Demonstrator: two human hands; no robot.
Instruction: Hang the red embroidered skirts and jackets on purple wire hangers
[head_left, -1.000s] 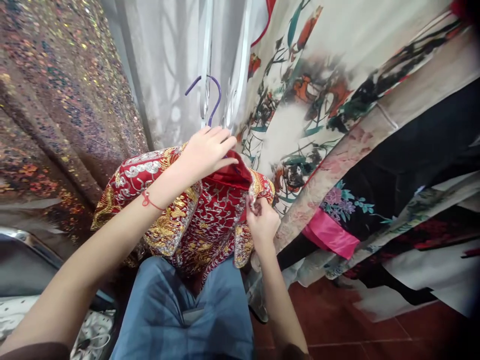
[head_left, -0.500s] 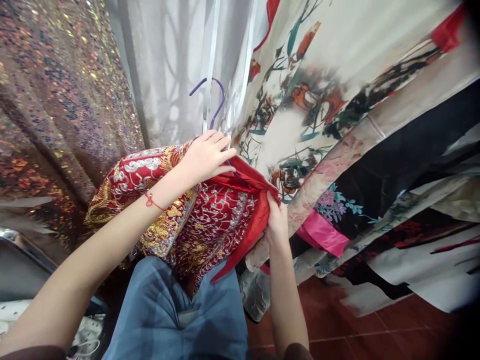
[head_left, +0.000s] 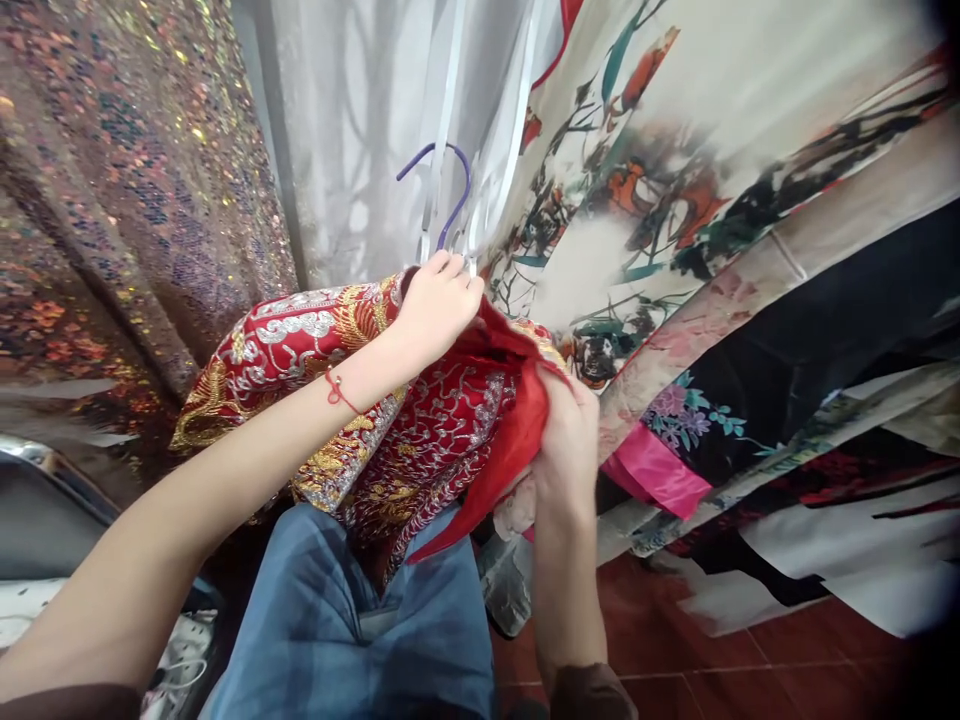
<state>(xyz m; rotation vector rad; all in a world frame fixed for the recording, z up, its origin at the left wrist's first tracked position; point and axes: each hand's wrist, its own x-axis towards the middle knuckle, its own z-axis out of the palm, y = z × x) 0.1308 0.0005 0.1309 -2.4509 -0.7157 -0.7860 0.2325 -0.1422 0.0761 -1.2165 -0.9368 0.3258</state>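
My left hand [head_left: 442, 305], with a thin red string at the wrist, is closed at the collar around the base of a purple clothes hanger [head_left: 459, 190]. The hook sticks up above my fingers; the hanger's lower part is hidden in the cloth. A red embroidered jacket [head_left: 300, 325] with gold and silver stitching hangs from it over my lap. At the jacket's right side, my right hand [head_left: 566, 435] grips its edge, with fingers partly hidden under the cloth. Bright red lining [head_left: 517, 430] shows along the open front beside that hand.
A sequinned cloth [head_left: 150, 150] hangs at the left, and a pale curtain [head_left: 345, 130] behind the hanger. Several garments hang at the right, including a white floral one [head_left: 585, 260] and a black one [head_left: 795, 300]. Red tiles [head_left: 652, 640] cover the floor.
My right hand has slid further under the jacket's edge and lifted it, so the red lining bulges more. My left hand stays at the hanger; both hands appear slightly further right in view.
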